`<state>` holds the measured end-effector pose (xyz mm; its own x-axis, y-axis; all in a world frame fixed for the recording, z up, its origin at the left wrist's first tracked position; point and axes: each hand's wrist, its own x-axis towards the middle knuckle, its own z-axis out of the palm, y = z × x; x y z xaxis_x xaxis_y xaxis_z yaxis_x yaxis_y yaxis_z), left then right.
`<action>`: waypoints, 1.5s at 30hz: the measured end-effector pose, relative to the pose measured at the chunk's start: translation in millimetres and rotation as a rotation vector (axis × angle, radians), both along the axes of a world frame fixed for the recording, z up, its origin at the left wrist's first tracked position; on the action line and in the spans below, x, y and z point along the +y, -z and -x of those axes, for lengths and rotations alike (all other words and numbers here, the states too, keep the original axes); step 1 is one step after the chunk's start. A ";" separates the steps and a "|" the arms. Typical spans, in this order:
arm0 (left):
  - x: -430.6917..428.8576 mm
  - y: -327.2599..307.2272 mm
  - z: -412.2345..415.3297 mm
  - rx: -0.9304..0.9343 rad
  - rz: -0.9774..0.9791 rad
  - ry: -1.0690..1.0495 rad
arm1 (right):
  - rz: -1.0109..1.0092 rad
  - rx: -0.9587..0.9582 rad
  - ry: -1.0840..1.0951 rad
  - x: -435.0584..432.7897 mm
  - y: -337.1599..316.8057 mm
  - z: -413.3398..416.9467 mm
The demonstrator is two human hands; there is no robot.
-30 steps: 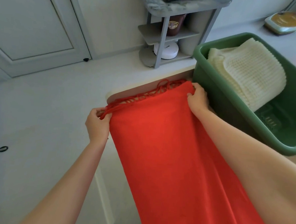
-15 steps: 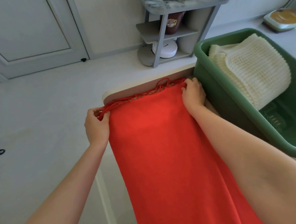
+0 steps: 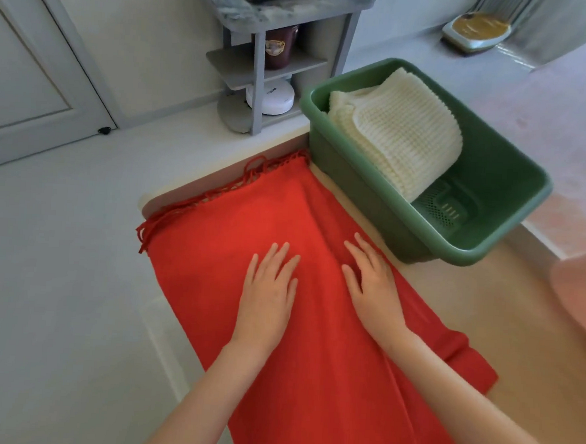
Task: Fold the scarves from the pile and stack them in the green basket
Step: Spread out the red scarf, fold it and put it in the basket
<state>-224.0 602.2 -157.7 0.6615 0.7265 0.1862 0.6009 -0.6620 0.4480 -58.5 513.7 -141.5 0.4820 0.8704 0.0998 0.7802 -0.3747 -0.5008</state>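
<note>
Smoothing the red scarf [image 3: 312, 326] flat on the table [image 3: 483, 336], with both palms down and fingers spread, gripping nothing. Left hand [image 3: 268, 289] pressing the middle of the cloth; right hand [image 3: 371, 285] just beside it, nearer the green basket [image 3: 511, 214], the two hands apart with a raised crease running between them. Nearest the body, cloth running out of view at the lower edge, so how much remains unfolded cannot be told. Along the table's left edge, the scarf overhanging slightly. Farther on, fringe [image 3: 196, 205] lying at the far edge, its left tassels dangling past the corner. Beyond, basket touching the scarf's far right corner, holding a folded cream knitted scarf [image 3: 399, 135] leaning against its far wall.

Likely risks: overhang at the left edge dragging the cloth floorward once the palms lift; the centre crease getting pressed in and skewing the fold; fringe snagging or bunching at the far corner; the leaning cream scarf toppling when a second piece lands.
</note>
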 end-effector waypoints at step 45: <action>-286.1 19.2 -71.5 0.252 0.024 0.182 | 0.023 0.320 0.553 -358.8 -4.9 -61.2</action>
